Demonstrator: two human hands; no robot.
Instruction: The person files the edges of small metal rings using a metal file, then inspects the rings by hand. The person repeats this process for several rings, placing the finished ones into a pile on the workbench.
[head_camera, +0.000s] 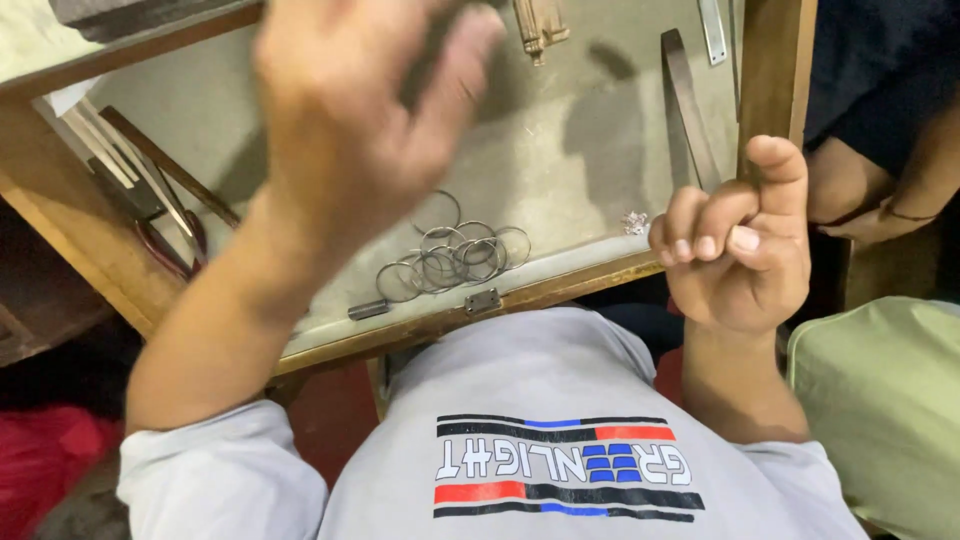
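Observation:
My left hand (350, 110) is raised close to the camera and blurred, palm toward me, fingers loosely spread, nothing seen in it. It hovers above a cluster of several thin metal rings (455, 258) lying on the grey work surface (560, 150). My right hand (735, 240) is held up at the bench's right front corner, its fingers curled into the palm with the index finger partly lifted. I see nothing held in it. A small shiny scrap (634, 222) lies just left of that hand.
The bench has a wooden rim (440, 325). A small metal plate (483, 301) and a short bar (368, 310) lie by the front rim. Scissors and hand tools (150, 210) sit at the left, a dark curved strip (688, 110) at the right. Another person's arm (880, 195) is beyond the right edge.

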